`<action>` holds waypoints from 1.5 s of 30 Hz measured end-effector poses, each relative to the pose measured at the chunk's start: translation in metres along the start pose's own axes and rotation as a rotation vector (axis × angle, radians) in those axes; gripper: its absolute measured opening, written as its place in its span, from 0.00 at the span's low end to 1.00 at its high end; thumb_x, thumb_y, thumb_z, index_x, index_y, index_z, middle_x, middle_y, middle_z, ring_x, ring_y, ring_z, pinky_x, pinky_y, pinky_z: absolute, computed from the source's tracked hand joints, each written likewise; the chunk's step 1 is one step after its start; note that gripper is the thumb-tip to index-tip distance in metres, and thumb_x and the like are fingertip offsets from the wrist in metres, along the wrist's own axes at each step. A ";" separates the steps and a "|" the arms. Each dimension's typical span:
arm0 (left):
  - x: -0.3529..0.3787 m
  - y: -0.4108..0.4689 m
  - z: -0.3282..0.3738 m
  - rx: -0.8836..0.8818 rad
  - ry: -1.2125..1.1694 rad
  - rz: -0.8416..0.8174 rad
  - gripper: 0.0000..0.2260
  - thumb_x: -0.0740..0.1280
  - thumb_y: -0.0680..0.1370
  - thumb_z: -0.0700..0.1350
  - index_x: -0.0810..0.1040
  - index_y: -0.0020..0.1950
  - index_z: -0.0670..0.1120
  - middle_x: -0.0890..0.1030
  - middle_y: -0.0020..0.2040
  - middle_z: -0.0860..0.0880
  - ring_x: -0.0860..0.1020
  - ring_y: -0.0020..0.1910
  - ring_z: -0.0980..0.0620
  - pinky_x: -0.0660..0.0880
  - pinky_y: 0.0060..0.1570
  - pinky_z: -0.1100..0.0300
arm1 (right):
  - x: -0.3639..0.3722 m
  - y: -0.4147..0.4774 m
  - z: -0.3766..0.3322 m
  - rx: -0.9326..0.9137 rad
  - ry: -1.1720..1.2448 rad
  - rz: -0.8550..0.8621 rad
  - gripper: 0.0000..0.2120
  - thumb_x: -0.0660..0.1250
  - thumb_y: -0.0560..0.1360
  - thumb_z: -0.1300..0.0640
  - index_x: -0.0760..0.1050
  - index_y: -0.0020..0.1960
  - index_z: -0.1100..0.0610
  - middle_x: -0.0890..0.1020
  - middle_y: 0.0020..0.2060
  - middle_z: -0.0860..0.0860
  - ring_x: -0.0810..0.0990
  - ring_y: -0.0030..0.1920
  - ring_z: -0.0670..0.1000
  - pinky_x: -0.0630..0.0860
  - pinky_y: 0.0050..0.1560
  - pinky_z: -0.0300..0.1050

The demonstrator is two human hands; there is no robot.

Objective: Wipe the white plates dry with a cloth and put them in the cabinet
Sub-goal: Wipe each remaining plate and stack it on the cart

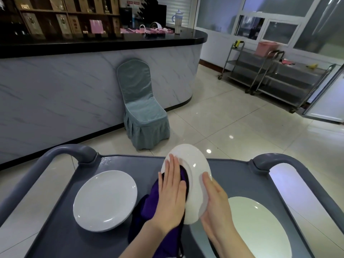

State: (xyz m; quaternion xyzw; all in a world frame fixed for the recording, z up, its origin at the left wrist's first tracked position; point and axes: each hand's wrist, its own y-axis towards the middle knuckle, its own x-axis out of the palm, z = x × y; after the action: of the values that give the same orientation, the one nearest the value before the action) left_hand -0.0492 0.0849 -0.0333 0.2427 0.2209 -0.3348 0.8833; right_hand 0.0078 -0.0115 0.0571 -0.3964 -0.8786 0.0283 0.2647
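Observation:
A white plate [193,170] is held tilted on edge above the grey cart tray [119,162]. My left hand [172,192] lies flat with straight fingers and presses a purple cloth [154,200] against the plate's left face. My right hand [216,198] supports the plate's right side with straight fingers along its back. The cloth hangs down below my left wrist onto the tray. A second white plate [105,200] lies flat on the tray's left part. A third white plate [260,229] lies flat at the right, partly hidden by my right forearm.
The cart has rounded grey handles at the left [70,149] and right [275,159]. Beyond it a covered chair [143,112] stands against a marble-fronted counter [74,86]. Steel trolleys [275,79] stand at the far right on the tiled floor.

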 end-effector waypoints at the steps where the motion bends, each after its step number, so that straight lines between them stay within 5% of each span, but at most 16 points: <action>1: 0.000 0.006 0.006 0.026 -0.011 0.019 0.26 0.40 0.82 0.53 0.31 0.77 0.61 0.34 0.79 0.62 0.36 0.78 0.60 0.34 0.76 0.56 | 0.000 -0.002 0.004 0.021 0.005 -0.010 0.18 0.64 0.76 0.50 0.81 0.62 0.56 0.85 0.56 0.57 0.84 0.58 0.56 0.79 0.58 0.53; 5: -0.015 0.038 0.012 0.081 -0.034 0.116 0.25 0.41 0.83 0.53 0.35 0.77 0.64 0.37 0.79 0.63 0.38 0.79 0.60 0.34 0.75 0.63 | -0.001 -0.009 0.009 0.044 0.005 -0.031 0.17 0.65 0.74 0.50 0.84 0.57 0.55 0.85 0.56 0.57 0.84 0.58 0.56 0.79 0.57 0.52; 11: -0.002 0.016 -0.002 -0.082 -0.041 0.027 0.25 0.41 0.82 0.54 0.33 0.76 0.63 0.31 0.76 0.66 0.34 0.76 0.65 0.37 0.78 0.50 | -0.002 0.001 -0.006 -0.086 -0.064 0.039 0.16 0.66 0.75 0.49 0.84 0.56 0.55 0.86 0.53 0.55 0.85 0.55 0.55 0.80 0.51 0.47; 16: 0.004 0.020 0.020 0.056 -0.093 0.066 0.25 0.41 0.83 0.53 0.34 0.77 0.64 0.35 0.79 0.63 0.37 0.78 0.60 0.36 0.76 0.60 | -0.002 -0.008 0.011 -0.028 -0.084 -0.024 0.15 0.62 0.80 0.53 0.82 0.61 0.54 0.85 0.58 0.53 0.82 0.61 0.51 0.76 0.63 0.50; 18: -0.005 0.031 0.016 0.021 -0.109 0.103 0.24 0.41 0.83 0.54 0.36 0.77 0.64 0.34 0.78 0.65 0.37 0.78 0.62 0.34 0.75 0.62 | -0.004 -0.012 0.012 -0.016 -0.054 -0.027 0.15 0.65 0.76 0.51 0.84 0.58 0.54 0.85 0.56 0.55 0.83 0.59 0.53 0.81 0.57 0.47; 23: -0.002 0.015 0.000 -0.153 -0.120 0.017 0.23 0.42 0.83 0.52 0.34 0.74 0.64 0.31 0.75 0.67 0.34 0.75 0.67 0.35 0.77 0.51 | -0.008 -0.006 -0.004 -0.107 -0.043 0.015 0.14 0.66 0.75 0.49 0.85 0.54 0.52 0.86 0.53 0.55 0.85 0.54 0.54 0.82 0.46 0.41; 28: 0.011 0.020 0.029 0.025 -0.149 0.023 0.24 0.39 0.81 0.57 0.32 0.74 0.70 0.35 0.78 0.66 0.36 0.77 0.64 0.33 0.73 0.65 | -0.011 -0.003 0.004 -0.054 -0.087 0.013 0.14 0.61 0.82 0.54 0.81 0.62 0.54 0.86 0.56 0.54 0.84 0.58 0.53 0.78 0.56 0.49; 30: 0.008 0.030 0.027 0.017 -0.183 0.066 0.23 0.39 0.82 0.57 0.36 0.75 0.68 0.36 0.78 0.67 0.37 0.77 0.65 0.32 0.73 0.67 | -0.013 -0.009 0.010 -0.039 -0.080 -0.011 0.15 0.63 0.79 0.51 0.83 0.61 0.53 0.86 0.56 0.53 0.84 0.57 0.52 0.80 0.53 0.45; 36: 0.005 0.020 -0.021 -0.307 -0.023 -0.058 0.21 0.46 0.86 0.51 0.41 0.76 0.63 0.42 0.81 0.57 0.40 0.79 0.58 0.42 0.78 0.46 | -0.027 -0.007 0.008 -0.206 -0.330 0.061 0.09 0.65 0.79 0.51 0.85 0.48 0.49 0.87 0.43 0.47 0.83 0.43 0.46 0.77 0.42 0.37; 38: -0.005 0.009 -0.033 -0.376 0.018 -0.151 0.25 0.52 0.85 0.52 0.46 0.79 0.59 0.46 0.82 0.51 0.46 0.80 0.52 0.49 0.78 0.48 | -0.028 -0.001 0.003 -0.312 -0.514 0.052 0.12 0.64 0.81 0.53 0.83 0.43 0.44 0.85 0.39 0.42 0.79 0.40 0.40 0.74 0.41 0.32; 40: -0.023 0.005 -0.034 -0.468 -0.095 -0.095 0.24 0.58 0.84 0.51 0.58 0.80 0.53 0.63 0.78 0.49 0.64 0.75 0.51 0.62 0.72 0.56 | -0.028 0.003 0.004 -0.401 -0.679 0.016 0.16 0.64 0.82 0.55 0.82 0.43 0.36 0.84 0.40 0.35 0.79 0.41 0.35 0.72 0.41 0.28; 42: -0.046 0.005 -0.020 -0.614 -0.449 -0.002 0.17 0.60 0.83 0.52 0.71 0.72 0.52 0.81 0.62 0.49 0.81 0.58 0.53 0.77 0.55 0.58 | -0.025 0.005 0.010 -0.449 -0.820 -0.069 0.16 0.63 0.82 0.55 0.78 0.56 0.33 0.83 0.46 0.30 0.80 0.47 0.32 0.73 0.46 0.26; 45: -0.080 0.006 -0.002 -0.692 -0.857 0.034 0.12 0.61 0.82 0.55 0.77 0.62 0.54 0.86 0.49 0.45 0.85 0.47 0.44 0.82 0.41 0.52 | -0.016 0.008 0.028 -0.539 -1.059 -0.237 0.17 0.63 0.82 0.56 0.72 0.63 0.35 0.84 0.54 0.36 0.81 0.54 0.38 0.75 0.54 0.31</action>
State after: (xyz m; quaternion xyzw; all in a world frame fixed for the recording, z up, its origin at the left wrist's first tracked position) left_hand -0.1000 0.1285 0.0108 -0.2164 -0.0651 -0.2970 0.9277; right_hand 0.0086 -0.0131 0.0243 -0.2809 -0.9054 -0.0317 -0.3169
